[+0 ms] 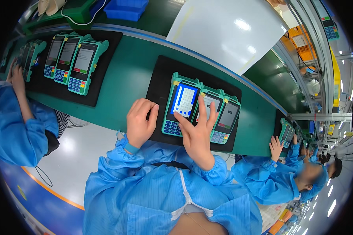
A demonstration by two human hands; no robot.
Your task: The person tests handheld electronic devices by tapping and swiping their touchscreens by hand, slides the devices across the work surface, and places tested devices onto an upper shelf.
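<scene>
Three teal card payment terminals lie side by side on a black mat (158, 78) before me. The left payment terminal (183, 100) has its screen lit blue with a white grid. My right hand (198, 137) is over it with fingers spread; its thumb reaches the lower part of that screen, and its other fingers cover part of the middle payment terminal (213, 94). A dark screen with a small box shows on the right payment terminal (228, 115). My left hand (141, 122), fingers curled in and seemingly holding nothing, hovers beside the left terminal. A blue strap (131, 148) circles that wrist.
More payment terminals (82, 64) stand on another black mat (102, 74) to the left, near a co-worker's hands (17, 78). Another co-worker's hand (276, 149) is at the right. Behind lie a white board (227, 31), a blue tray (125, 9) and a metal rail (145, 36).
</scene>
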